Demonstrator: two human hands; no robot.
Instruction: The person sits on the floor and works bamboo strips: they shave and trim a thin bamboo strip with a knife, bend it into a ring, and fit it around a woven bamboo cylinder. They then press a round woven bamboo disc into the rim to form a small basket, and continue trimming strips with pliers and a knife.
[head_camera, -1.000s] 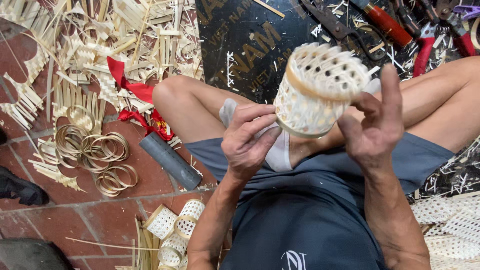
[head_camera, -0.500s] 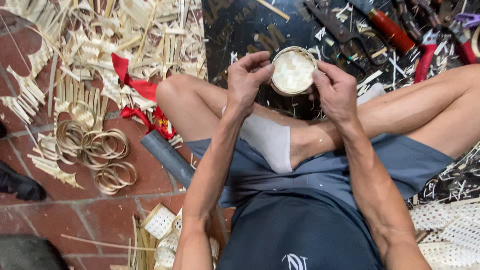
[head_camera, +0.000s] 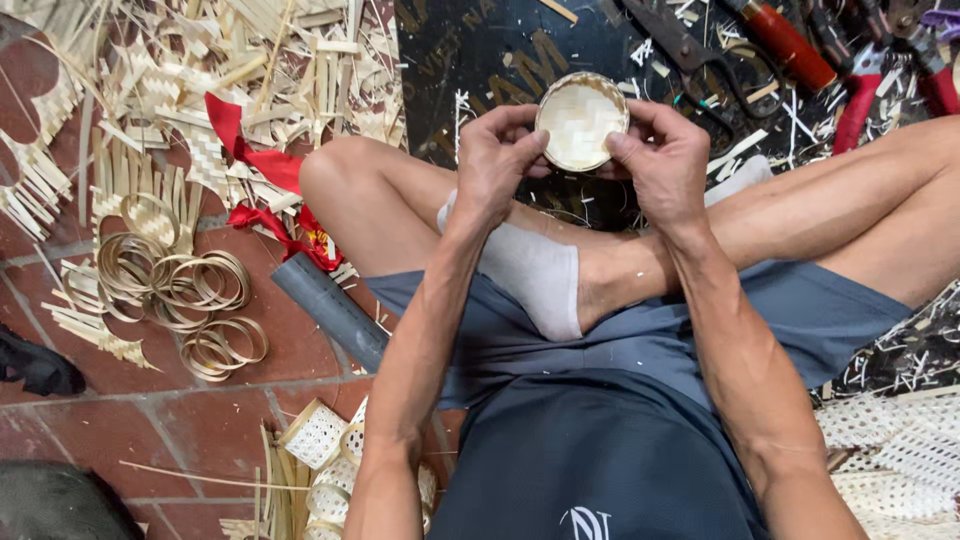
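Fingertips (head_camera: 620, 148) of our left hand (head_camera: 497, 160) and right hand (head_camera: 665, 165) close on the rim of a small round woven basket (head_camera: 581, 122), held above our crossed legs. We judge it light, springy, crushable; best gripped at the rim. Pale bamboo, checkered weave faces us.
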